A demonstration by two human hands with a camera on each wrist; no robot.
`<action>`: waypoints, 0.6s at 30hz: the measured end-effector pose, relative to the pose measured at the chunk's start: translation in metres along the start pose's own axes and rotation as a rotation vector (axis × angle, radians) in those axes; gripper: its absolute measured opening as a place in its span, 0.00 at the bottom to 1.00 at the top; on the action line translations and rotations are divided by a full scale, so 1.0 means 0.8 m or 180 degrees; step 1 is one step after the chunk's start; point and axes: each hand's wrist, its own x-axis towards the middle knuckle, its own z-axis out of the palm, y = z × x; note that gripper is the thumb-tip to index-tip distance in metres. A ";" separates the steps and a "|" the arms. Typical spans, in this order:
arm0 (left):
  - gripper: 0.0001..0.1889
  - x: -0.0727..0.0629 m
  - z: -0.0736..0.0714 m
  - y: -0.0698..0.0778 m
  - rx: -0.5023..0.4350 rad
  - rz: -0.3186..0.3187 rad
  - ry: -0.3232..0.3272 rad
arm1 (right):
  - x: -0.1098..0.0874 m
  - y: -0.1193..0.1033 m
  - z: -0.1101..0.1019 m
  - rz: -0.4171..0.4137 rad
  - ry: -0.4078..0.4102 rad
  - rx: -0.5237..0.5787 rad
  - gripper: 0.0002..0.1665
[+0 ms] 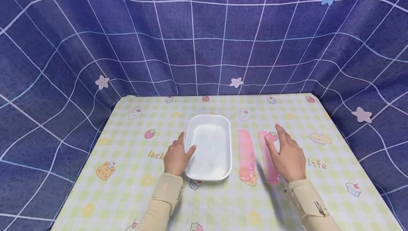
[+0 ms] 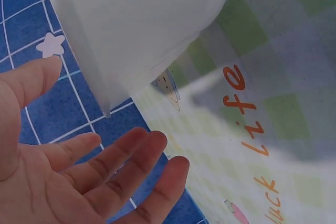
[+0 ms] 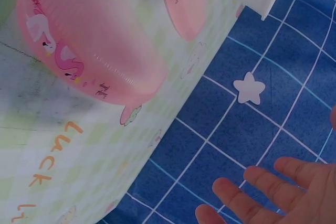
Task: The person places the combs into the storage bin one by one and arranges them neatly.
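Head view: white tray [image 1: 208, 149] beside left hand [image 1: 177, 156]; two combs [image 1: 245, 151] outside.

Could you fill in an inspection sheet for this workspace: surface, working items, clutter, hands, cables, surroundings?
Surface: checked tablecloth with printed cartoons and lettering.
Job's things: white tray; to its right, pink left comb and right comb, lying side by side, teeth toward the tray.
Clutter: nothing seen.
Hands: left hand at the tray's left side, contact unclear; right hand by the right comb, partly hiding it, holding nothing.
Cables: nothing seen.
Surroundings: blue gridded cloth with stars.
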 end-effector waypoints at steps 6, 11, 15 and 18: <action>0.36 0.002 0.004 -0.002 -0.0070 -0.0075 -0.0041 | -0.002 0.005 -0.001 0.0055 -0.0023 -0.0006 0.42; 0.35 0.002 0.005 -0.003 -0.0132 -0.0162 -0.0077 | -0.004 0.010 -0.003 0.0111 -0.0021 -0.0006 0.42; 0.35 0.002 0.005 -0.004 -0.0190 -0.0203 -0.0100 | -0.005 0.014 -0.003 0.0148 -0.0009 0.0043 0.42; 0.35 0.001 0.006 -0.004 -0.0228 -0.0208 -0.0096 | -0.006 0.017 -0.003 0.0183 -0.0014 0.0088 0.42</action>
